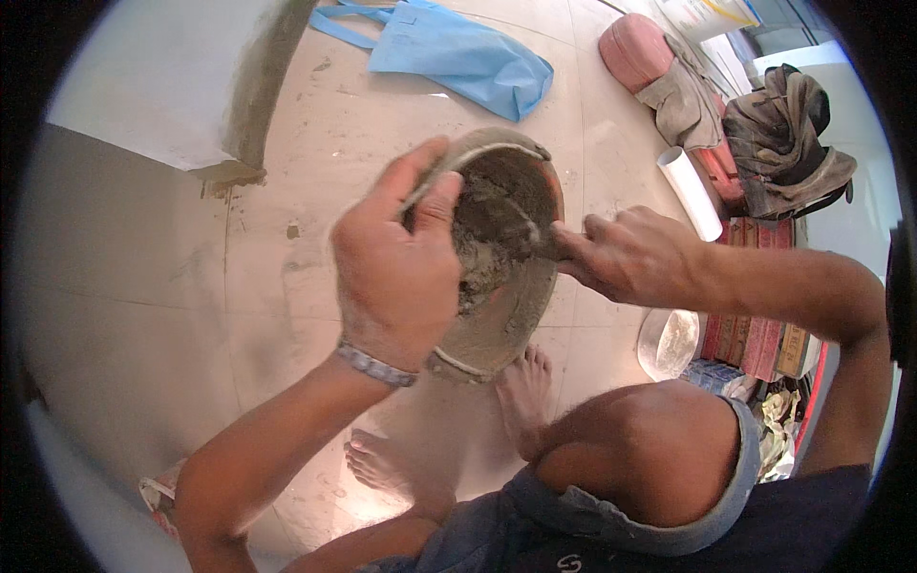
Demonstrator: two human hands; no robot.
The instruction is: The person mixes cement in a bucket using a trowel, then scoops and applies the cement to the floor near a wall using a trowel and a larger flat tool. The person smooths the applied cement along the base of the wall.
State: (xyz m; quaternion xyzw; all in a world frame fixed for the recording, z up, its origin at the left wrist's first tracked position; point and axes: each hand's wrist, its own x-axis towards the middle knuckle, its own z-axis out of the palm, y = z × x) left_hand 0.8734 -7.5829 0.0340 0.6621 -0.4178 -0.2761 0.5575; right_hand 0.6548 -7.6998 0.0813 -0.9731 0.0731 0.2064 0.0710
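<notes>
My left hand [396, 263] is closed on the left rim of a round, mortar-crusted pan [521, 310], its thumb over the edge. The pan is held tilted above the floor, over my feet. Wet grey mortar [478, 263] lies in it, heaped toward the middle and left. On the other side, my right hand [626, 253] grips the handle of a small trowel [521, 229]. The trowel's working end is down in the pan against the mortar and is partly smeared with it, so its full shape is hidden.
A blue cloth bag [454, 53] lies on the tiled floor ahead. To the right are a white pipe [690, 194], a dark backpack [788, 143], stacked reddish boxes [755, 315] and a clear plastic tub [668, 342]. A wall corner [244, 158] juts in at far left.
</notes>
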